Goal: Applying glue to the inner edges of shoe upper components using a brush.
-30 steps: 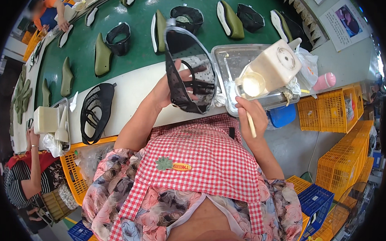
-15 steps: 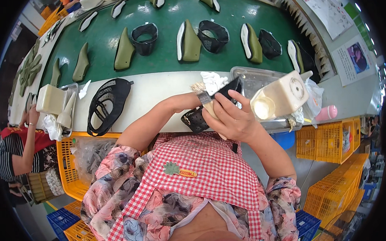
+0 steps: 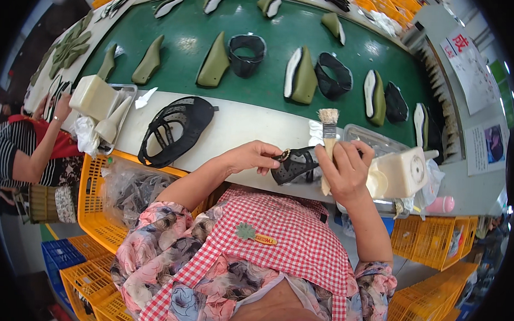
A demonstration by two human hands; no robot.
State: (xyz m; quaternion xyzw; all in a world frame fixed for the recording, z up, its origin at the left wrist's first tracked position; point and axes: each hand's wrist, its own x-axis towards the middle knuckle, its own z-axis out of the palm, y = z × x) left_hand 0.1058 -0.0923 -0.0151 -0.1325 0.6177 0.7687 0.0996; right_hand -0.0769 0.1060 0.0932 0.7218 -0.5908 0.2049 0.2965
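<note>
My right hand (image 3: 345,170) grips a flat paintbrush (image 3: 330,130) by its wooden handle, bristles pointing up and away from me. Beside it, at the table's near edge, is a black mesh shoe upper (image 3: 293,165). The thumb and fingers of my left hand (image 3: 252,157) pinch the upper's left end. Its right end reaches the fingers of my right hand, and I cannot tell whether they hold it too. Another black strappy upper (image 3: 204,118) lies on the white tabletop (image 3: 244,116) to the left.
Across the green belt (image 3: 175,81) stand several olive shoe lasts (image 3: 214,63) with black uppers (image 3: 246,55) beside some. A clear tray (image 3: 376,139) with a cream container (image 3: 401,172) is at my right. Yellow crates (image 3: 104,226) flank me. A co-worker (image 3: 28,152) sits at the left.
The brush has swung from a tilted position against the upper to upright, bristles up. My left hand has moved to the upper's left end. The whole view has shifted, with belt items now farther right.
</note>
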